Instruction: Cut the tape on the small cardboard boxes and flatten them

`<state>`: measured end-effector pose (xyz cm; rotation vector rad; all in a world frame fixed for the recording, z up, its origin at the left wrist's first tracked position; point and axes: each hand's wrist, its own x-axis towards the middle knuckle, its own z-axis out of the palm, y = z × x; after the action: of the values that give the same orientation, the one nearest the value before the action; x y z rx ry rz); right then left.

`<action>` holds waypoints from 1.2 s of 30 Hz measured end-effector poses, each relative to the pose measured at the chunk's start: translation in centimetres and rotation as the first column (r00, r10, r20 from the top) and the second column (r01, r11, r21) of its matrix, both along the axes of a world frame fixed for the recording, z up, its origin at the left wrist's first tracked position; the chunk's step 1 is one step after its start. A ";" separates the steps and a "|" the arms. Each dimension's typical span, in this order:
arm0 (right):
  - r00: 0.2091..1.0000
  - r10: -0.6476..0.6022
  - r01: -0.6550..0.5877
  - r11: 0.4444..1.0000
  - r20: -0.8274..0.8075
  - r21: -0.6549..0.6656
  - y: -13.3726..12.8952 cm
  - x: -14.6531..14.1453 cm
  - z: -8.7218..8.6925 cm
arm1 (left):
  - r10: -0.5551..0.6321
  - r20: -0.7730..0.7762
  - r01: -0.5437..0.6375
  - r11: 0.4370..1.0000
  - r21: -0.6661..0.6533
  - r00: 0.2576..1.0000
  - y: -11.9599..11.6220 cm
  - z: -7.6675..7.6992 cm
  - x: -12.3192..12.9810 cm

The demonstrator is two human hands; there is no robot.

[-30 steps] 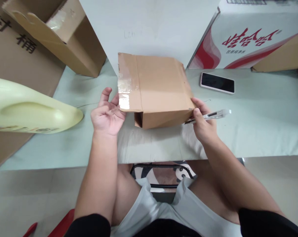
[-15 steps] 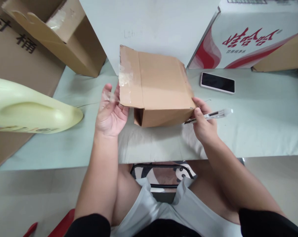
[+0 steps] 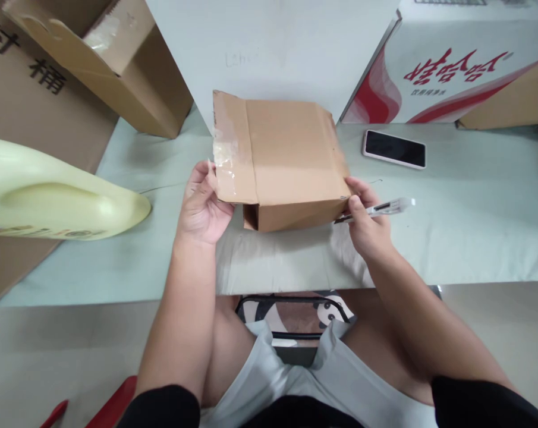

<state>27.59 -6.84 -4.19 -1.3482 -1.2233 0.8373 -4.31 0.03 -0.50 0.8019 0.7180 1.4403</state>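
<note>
1. Pale green cloth (image 3: 474,238) lies below me, a phone (image 3: 394,149) flat beyond my right hand (image 3: 370,229)
2. I see the brown carton (image 3: 295,151) over it, between both hands, taped flap (image 3: 233,172) leftward
3. My left hand (image 3: 205,208) pinches a tape scrap (image 3: 210,166), other fingers loosely curled
4. My right fingers close on the carton's corner and a cutter (image 3: 396,206)

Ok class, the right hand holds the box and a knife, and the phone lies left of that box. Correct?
No: the head view shows the phone right of the box. The right hand does hold box and knife.
</note>
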 end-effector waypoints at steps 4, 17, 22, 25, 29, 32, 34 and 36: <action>0.999 -0.021 0.021 1.000 0.034 -0.005 -0.1 -0.2 0.3 | -0.021 0.046 0.024 0.997 -0.070 0.999 -0.4 1.2 0.5; 0.998 -0.030 0.029 1.000 0.051 0.004 -0.1 -0.6 0.9 | 0.090 0.020 -0.086 0.984 -0.159 0.996 -0.7 2.0 1.3; 0.997 -0.021 0.020 1.000 0.070 0.004 -0.1 -0.6 0.9 | 0.091 -0.016 -0.092 0.990 -0.105 0.996 -0.8 2.1 1.3; 0.997 -0.033 0.033 0.999 0.063 0.001 -0.1 -0.6 0.9 | 0.097 -0.002 -0.097 0.988 -0.118 0.995 -0.9 2.3 1.2; 0.998 -0.040 0.040 0.999 0.040 -0.011 -0.1 -0.7 0.9 | 0.069 0.047 -0.064 0.993 -0.099 0.996 -0.9 2.3 0.9; 0.999 -0.043 0.043 0.999 0.020 -0.018 -0.1 -0.7 0.9 | 0.034 0.019 -0.033 0.997 -0.066 0.999 -0.9 2.0 0.6; 0.999 -0.036 0.036 0.999 0.008 -0.030 -0.1 -0.6 0.7 | 0.027 0.016 -0.026 0.998 -0.062 1.000 -0.8 1.7 0.4; 1.000 -0.017 0.017 0.999 0.002 -0.039 0.0 -0.5 0.5 | 0.045 0.023 -0.043 0.996 -0.078 0.999 -0.8 1.4 0.3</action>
<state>27.09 -6.88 -3.64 -1.3890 -1.2004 0.8515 -4.06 -0.79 0.94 0.7111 0.7727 1.4508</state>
